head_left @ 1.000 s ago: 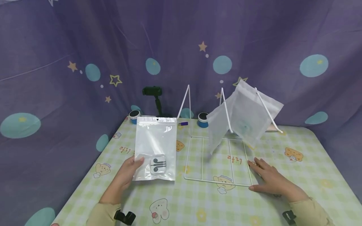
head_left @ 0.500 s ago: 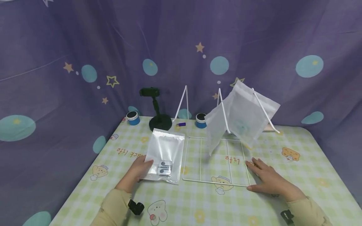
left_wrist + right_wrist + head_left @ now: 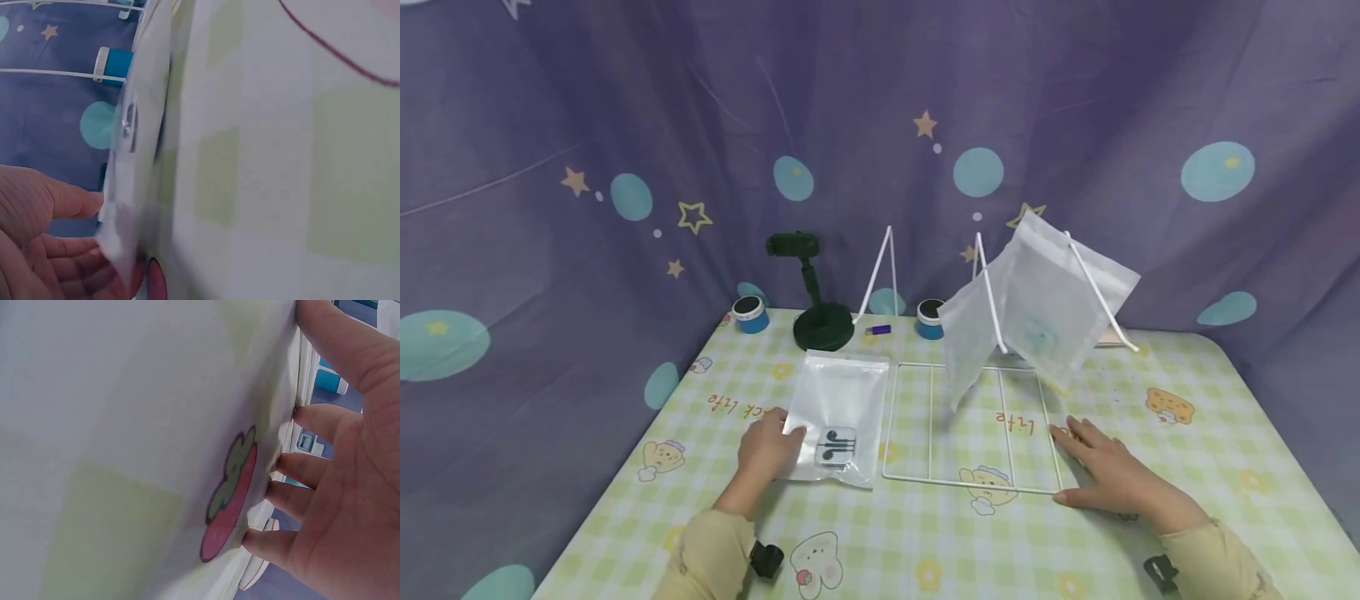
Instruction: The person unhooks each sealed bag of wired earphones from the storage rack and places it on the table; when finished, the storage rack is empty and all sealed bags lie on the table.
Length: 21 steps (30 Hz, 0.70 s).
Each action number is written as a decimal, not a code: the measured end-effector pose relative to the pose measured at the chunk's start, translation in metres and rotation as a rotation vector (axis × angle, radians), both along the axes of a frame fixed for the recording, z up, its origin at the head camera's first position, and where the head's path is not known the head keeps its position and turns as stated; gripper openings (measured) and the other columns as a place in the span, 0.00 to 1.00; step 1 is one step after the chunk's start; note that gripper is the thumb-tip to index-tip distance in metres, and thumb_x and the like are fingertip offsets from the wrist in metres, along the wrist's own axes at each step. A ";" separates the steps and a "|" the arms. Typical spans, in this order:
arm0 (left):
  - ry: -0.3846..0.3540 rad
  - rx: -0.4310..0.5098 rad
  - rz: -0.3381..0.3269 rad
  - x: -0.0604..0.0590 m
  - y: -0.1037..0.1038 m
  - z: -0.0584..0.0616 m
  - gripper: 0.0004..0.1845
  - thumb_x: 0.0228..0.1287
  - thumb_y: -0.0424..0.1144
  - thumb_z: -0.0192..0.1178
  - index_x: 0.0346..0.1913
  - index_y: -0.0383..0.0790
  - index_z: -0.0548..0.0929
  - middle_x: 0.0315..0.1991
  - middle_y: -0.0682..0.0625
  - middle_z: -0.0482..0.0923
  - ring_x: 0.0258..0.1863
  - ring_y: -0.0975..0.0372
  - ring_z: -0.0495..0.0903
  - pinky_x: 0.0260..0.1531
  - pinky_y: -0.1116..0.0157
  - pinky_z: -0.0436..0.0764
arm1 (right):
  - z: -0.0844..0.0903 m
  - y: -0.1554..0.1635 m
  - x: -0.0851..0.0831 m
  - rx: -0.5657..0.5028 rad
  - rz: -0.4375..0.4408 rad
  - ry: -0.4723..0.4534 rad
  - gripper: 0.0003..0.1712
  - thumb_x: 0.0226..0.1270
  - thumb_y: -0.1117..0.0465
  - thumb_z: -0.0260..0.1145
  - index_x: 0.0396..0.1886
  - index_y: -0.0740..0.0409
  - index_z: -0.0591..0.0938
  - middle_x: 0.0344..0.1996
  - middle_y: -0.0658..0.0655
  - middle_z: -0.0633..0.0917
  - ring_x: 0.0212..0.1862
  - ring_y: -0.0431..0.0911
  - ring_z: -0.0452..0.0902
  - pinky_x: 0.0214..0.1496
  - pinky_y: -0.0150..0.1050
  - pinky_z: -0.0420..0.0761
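A clear-fronted white zip bag (image 3: 842,387) lies nearly flat on the table, left of the white wire rack (image 3: 931,417). Inside its lower part shows a square case of wired earphones (image 3: 836,447). My left hand (image 3: 766,450) pinches the bag's left edge; in the left wrist view the thumb (image 3: 78,201) is above and the fingers reach under it. My right hand (image 3: 1105,471) rests at the rack's front right corner, thumb and fingertips down on the tablecloth. Two frosted bags hang on the rack's right prongs, one facing forward (image 3: 1060,292), another turned sideways (image 3: 970,342).
Behind the flat bag stands a black stand with a round base (image 3: 823,327). Two blue jars with dark tops, one at the left (image 3: 751,315) and one behind the rack (image 3: 930,323), flank a small purple stick (image 3: 880,330). A purple curtain (image 3: 700,108) closes off the back.
My left hand has lowered the bag from upright to nearly flat on the table, shifting it slightly right. The stand's base has come into view. My right hand stays put.
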<state>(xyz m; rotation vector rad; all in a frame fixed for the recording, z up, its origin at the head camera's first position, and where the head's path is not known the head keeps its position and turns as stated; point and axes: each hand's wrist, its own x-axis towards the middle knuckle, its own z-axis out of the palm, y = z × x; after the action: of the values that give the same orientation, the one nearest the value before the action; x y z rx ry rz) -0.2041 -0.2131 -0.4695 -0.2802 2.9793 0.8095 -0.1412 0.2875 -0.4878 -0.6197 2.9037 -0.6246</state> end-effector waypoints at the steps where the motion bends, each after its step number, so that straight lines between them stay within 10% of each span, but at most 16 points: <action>1: 0.015 -0.030 0.001 0.001 0.001 0.002 0.23 0.64 0.44 0.60 0.55 0.30 0.77 0.47 0.35 0.81 0.45 0.43 0.79 0.45 0.47 0.76 | 0.000 0.000 0.000 0.001 0.000 0.001 0.58 0.50 0.32 0.70 0.72 0.62 0.65 0.70 0.75 0.59 0.69 0.74 0.52 0.55 0.78 0.58; 8: 0.204 -0.070 -0.051 0.006 0.017 0.012 0.24 0.64 0.42 0.62 0.59 0.31 0.77 0.54 0.33 0.77 0.54 0.40 0.75 0.53 0.45 0.73 | -0.003 0.001 -0.001 0.008 0.003 0.004 0.58 0.50 0.30 0.69 0.73 0.61 0.65 0.70 0.75 0.59 0.69 0.74 0.52 0.55 0.78 0.58; 21: 0.487 0.271 -0.546 0.010 0.097 0.019 0.26 0.66 0.45 0.63 0.65 0.40 0.75 0.63 0.45 0.72 0.60 0.54 0.74 0.47 0.55 0.80 | -0.001 0.000 -0.001 0.006 0.003 -0.001 0.58 0.50 0.31 0.70 0.73 0.61 0.65 0.70 0.75 0.59 0.69 0.74 0.52 0.55 0.78 0.58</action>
<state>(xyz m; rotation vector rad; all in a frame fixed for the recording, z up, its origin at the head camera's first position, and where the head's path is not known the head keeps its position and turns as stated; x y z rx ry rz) -0.1946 -0.1165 -0.4507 0.8105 3.0253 1.3161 -0.1422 0.2876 -0.4884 -0.6230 2.9020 -0.6149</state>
